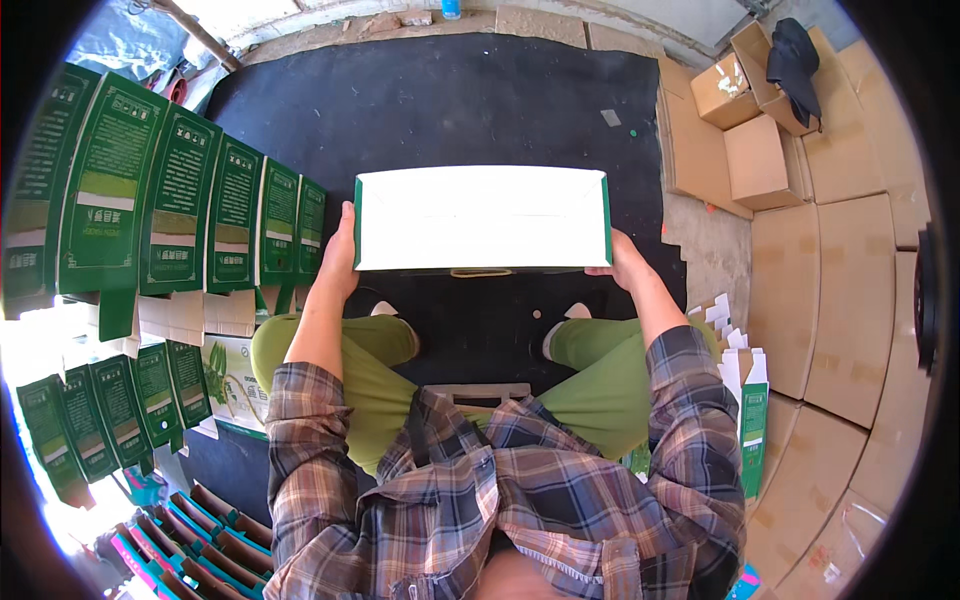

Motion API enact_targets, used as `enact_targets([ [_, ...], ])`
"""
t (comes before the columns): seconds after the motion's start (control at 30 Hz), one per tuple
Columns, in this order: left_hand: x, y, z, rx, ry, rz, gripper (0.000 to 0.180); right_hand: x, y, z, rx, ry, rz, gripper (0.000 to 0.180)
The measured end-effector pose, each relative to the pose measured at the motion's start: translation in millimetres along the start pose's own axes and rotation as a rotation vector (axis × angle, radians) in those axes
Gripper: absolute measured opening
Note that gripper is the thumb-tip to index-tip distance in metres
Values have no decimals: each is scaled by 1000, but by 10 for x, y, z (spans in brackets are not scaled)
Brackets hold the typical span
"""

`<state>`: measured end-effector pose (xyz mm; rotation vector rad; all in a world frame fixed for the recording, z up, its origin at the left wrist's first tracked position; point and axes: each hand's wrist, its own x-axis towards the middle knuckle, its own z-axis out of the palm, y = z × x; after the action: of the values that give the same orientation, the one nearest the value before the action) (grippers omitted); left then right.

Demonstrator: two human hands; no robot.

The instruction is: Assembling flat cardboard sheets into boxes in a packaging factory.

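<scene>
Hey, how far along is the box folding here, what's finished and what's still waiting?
Done, it seems: a row of green boxes stands along the person's left. In hand: one white-faced box with green edges, gripped at its ends by the left hand and right hand above the black mat. Left: a few flat green-and-white cartons on the right; how many, I cannot tell.

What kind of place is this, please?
Probably a packing or box-assembly area on the ground. Both hands hold a white carton over a black mat; flat green cartons line the left, cardboard boxes the right.
</scene>
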<state>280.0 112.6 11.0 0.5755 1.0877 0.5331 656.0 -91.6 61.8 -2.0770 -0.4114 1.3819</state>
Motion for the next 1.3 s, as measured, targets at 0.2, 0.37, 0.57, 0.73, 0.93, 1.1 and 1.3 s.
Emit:
enact_targets([
  [0.2,-122,78,43,-120,-119,310,52,-116,-74,-8,336,-44,-325,52],
  [0.37,-146,211,-160,-166,-104,571,41,-226,-303,-235,806,-42,-340,39],
  [0.57,-16,-168,-188,171,32,144,47,-94,-230,-28,288,84,-217,39],
  [0.73,-33,-216,-210,149,84,109,49,-51,57,-41,182,-17,-195,36],
  [0.93,-56,-232,-234,446,101,-117,75,45,121,-45,109,4,-117,33],
  [1.1,-77,-142,-135,499,96,-12,66,7,-13,-57,-74,55,-34,29],
  [1.3,-160,21,30,503,62,200,55,-24,-249,-125,-159,260,-245,25],
])
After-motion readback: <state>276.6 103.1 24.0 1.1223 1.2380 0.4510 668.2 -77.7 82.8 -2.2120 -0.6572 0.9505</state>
